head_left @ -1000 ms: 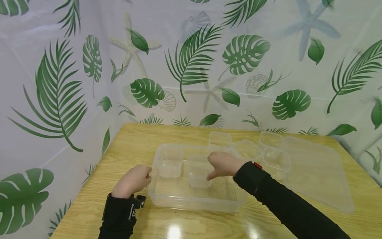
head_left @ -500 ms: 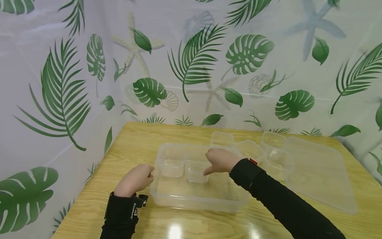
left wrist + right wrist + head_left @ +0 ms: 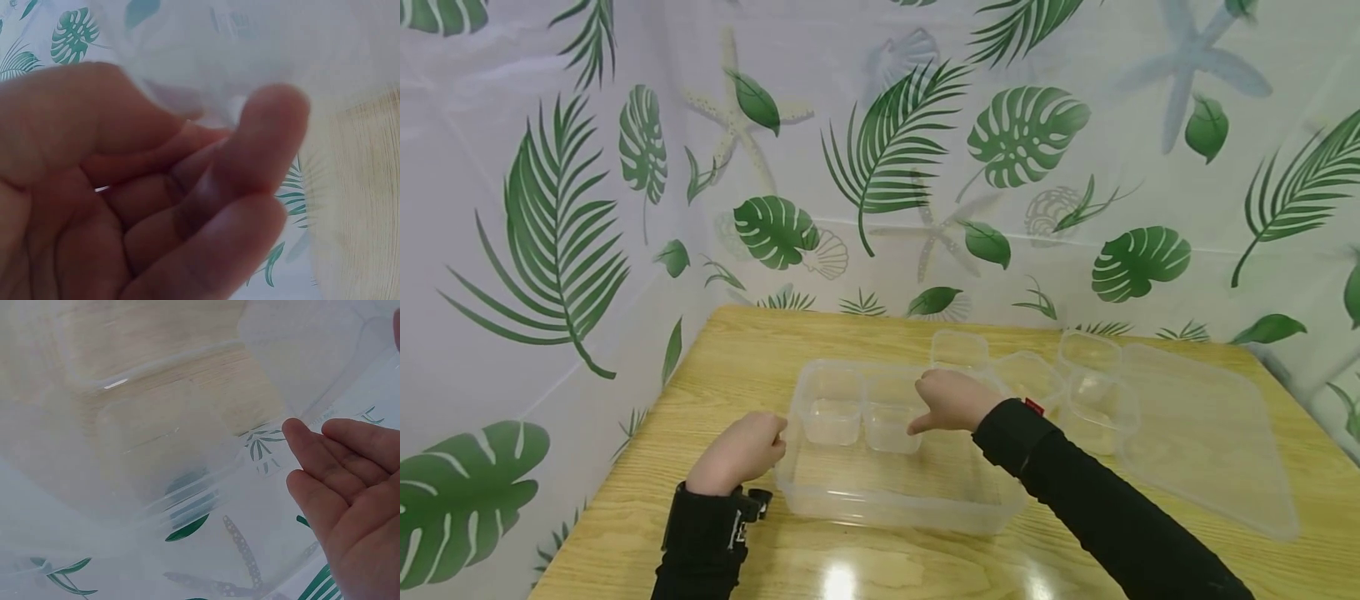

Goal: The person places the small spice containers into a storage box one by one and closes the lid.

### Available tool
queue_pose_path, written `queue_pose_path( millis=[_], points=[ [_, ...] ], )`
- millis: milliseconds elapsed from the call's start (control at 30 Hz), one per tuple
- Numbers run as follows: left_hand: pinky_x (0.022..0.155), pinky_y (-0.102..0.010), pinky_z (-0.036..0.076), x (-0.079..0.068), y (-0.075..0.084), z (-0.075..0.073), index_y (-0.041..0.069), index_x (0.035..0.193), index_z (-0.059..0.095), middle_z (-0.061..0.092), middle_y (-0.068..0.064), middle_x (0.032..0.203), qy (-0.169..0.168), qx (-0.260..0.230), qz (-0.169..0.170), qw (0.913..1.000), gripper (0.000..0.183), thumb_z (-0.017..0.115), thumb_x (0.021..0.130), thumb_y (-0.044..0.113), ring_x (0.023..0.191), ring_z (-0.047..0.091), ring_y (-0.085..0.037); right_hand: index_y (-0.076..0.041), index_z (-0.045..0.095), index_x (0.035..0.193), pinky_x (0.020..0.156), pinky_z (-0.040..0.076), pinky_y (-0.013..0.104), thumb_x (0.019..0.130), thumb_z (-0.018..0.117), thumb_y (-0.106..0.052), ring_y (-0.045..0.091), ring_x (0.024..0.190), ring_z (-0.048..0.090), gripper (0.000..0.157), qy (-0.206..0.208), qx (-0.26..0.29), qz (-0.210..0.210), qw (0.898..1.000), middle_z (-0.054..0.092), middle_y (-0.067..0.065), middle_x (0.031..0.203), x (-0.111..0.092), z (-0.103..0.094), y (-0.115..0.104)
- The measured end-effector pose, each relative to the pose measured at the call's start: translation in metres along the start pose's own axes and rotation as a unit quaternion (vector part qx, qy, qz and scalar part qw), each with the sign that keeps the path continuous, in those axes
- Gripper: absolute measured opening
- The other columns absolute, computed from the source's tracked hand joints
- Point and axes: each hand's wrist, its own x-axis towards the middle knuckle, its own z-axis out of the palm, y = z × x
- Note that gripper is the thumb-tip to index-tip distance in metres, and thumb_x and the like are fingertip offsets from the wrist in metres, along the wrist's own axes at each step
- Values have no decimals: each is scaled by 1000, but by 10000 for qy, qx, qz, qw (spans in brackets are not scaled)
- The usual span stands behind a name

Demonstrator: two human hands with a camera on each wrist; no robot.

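My left hand [image 3: 737, 454] grips the left rim of a large clear plastic box [image 3: 895, 510]. In the left wrist view, its thumb and finger pinch the box's edge [image 3: 187, 37]. Inside the box, two small clear containers stand upright side by side: the left container [image 3: 833, 425] and the right container [image 3: 891, 433]. My right hand [image 3: 955, 400] reaches over the box, its thumb against the right container's right side. In the right wrist view, the fingers [image 3: 331, 462] are fairly straight and apart from the thumb, which barely shows at the edge.
Behind the box and at its right stand several more small clear containers, such as a back container [image 3: 960, 346] and one at the right [image 3: 1097, 400]. A large flat translucent lid [image 3: 1210, 442] lies right of them on the wooden table [image 3: 737, 342]. Leaf-printed sheeting [image 3: 880, 292] borders the table's back and left.
My right hand has moved left and slightly away from me, and the right container has shifted that way, closer to the left one. My left hand keeps its place on the rim.
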Motion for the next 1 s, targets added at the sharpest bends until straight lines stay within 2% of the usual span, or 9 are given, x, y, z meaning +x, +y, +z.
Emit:
queue_pose_path(
  millis=[733,900,1000],
  points=[
    [46,-22,23,1,-2,0,9,57,38,24,3,54,-39,-63,81,9999,30,47,82,-6,47,24,-10,0,60,77,64,44,35,74,68,-38,22,66,54,39,23,16,96,10000,54,7,73,-2,3,0],
    [46,-22,24,2,-3,2,8,58,40,25,3,53,-69,-84,41,9999,28,47,83,-5,47,26,-10,1,61,83,70,45,36,75,67,-39,26,75,57,41,-57,132,141,9998,58,12,83,-6,3,-1],
    [46,-22,25,2,-3,2,7,59,42,28,3,53,-95,-108,-3,9999,27,47,83,-5,46,27,-9,6,60,98,80,43,38,77,65,-38,31,91,56,49,-118,288,162,9994,58,20,100,-10,1,-2]
  ],
)
